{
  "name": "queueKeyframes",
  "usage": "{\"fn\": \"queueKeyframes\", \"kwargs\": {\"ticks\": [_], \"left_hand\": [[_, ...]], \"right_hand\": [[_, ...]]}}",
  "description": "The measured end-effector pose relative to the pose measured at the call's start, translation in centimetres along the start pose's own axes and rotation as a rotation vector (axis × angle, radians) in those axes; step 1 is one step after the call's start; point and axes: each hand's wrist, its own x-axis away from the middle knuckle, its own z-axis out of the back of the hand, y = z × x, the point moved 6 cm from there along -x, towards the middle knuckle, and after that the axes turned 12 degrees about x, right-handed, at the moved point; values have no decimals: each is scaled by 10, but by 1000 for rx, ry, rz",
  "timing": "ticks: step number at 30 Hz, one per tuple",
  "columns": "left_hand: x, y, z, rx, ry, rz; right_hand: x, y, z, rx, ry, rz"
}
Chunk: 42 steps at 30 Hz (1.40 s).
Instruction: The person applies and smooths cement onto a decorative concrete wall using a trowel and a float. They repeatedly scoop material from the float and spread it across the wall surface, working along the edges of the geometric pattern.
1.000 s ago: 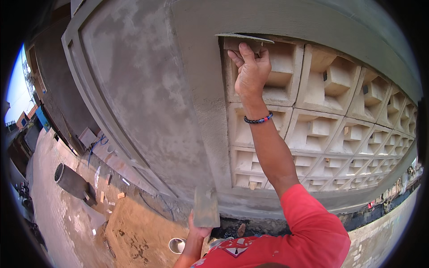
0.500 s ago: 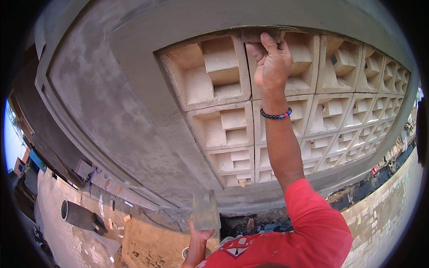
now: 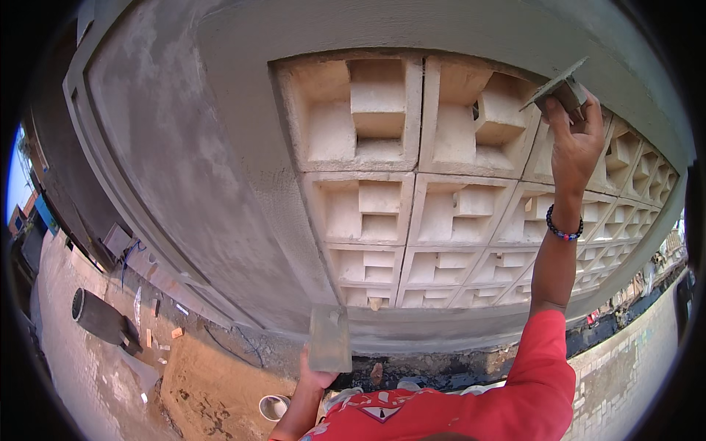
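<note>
My right hand (image 3: 575,143) is raised to the upper edge of a block screen, fingers closed round a small cement-grey trowel (image 3: 560,92) with a thin flat plate. The plate is tilted, close to the plastered band (image 3: 485,33) above the blocks; whether it touches cannot be made out. Low in front of my body, my left hand (image 3: 315,376) grips a rectangular grey plastering float (image 3: 330,342) from below. Most of that hand's fingers are hidden behind it. Cream breeze blocks (image 3: 368,209) with stepped openings fill the recess between the plastered borders.
Smooth grey wall (image 3: 176,162) extends to the left. Below lie a sand heap (image 3: 198,367), a white bucket (image 3: 274,407), a dark barrel on its side (image 3: 99,316) and scattered brick bits. A dark wet ditch (image 3: 441,375) runs along the wall's foot.
My right hand has moved right along the top edge with the trowel, its plate now tipped and more visible. My left hand and the float have shifted slightly left in view.
</note>
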Motion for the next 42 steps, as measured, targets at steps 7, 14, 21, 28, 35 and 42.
{"fn": "queueKeyframes", "kwargs": {"ticks": [7,14,21,28,35,42], "left_hand": [[-13,-15,25,93,3,-30],[-18,-17,33,229,-9,-26],[-21,-6,58,257,19,-69],[-11,13,64,242,69,-143],[-17,5,78,261,54,-84],[-2,15,82,288,63,-105]], "right_hand": [[-13,-94,-77,551,-310,1027],[4,-121,-153,603,-453,1218],[-59,-130,-162,765,-199,1017],[-39,-152,-150,626,-327,952],[-11,-170,-215,748,-350,1204],[-58,-183,-200,569,-314,792]]}}
